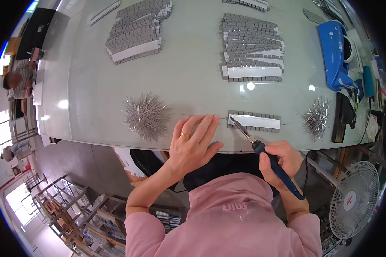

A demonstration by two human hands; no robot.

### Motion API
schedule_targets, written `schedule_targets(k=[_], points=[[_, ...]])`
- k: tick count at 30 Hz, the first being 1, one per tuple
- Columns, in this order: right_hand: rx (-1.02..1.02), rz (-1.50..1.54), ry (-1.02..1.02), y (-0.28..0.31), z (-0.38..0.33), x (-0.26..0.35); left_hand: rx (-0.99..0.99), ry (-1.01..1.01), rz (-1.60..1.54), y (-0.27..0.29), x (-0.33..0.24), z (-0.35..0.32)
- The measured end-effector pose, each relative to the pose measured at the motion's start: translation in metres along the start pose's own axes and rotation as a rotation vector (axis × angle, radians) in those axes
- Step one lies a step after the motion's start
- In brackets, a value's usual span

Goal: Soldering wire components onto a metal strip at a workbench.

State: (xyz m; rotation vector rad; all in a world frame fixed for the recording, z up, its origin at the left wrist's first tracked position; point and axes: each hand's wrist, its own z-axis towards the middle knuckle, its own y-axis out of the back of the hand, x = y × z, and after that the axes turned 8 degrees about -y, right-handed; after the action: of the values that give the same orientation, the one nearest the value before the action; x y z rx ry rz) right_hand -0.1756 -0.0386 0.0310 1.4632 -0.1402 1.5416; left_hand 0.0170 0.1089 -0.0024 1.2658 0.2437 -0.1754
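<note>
At the left of the pale table (188, 81) lies a spiky heap of thin metal pins (146, 115), about nine o'clock from the left hand (192, 143). That hand lies flat on the table edge, fingers loosely spread and pointing to twelve o'clock, a ring on one finger; it holds nothing, though a single thin wire seems to lie just beyond its fingertips. At three o'clock from it sits the strip of small grey parts (254, 121) with a white band down its middle, its long axis running nine to three o'clock. The right hand (281, 162) is wrapped in a closed fist round the blue handle of the soldering iron (261, 150). The iron's long axis runs from five o'clock at the handle up to eleven o'clock at the tip, which meets the strip's left end. To do this well, I judge the tip should rest lightly and steadily on one spot, with the flat hand kept clear of the hot metal. Further right lies a second heap of pins (316, 118).
</note>
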Motion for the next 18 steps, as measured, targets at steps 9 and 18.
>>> schedule_targets(k=[9, 18], points=[[0.07, -0.05, -0.022, -0.005, 0.006, 0.012, 0.007, -0.053, -0.017, 0.0, 0.002, 0.002], [0.074, -0.078, -0.012, -0.009, 0.017, 0.018, 0.008, -0.054, -0.008, -0.002, 0.004, 0.001]])
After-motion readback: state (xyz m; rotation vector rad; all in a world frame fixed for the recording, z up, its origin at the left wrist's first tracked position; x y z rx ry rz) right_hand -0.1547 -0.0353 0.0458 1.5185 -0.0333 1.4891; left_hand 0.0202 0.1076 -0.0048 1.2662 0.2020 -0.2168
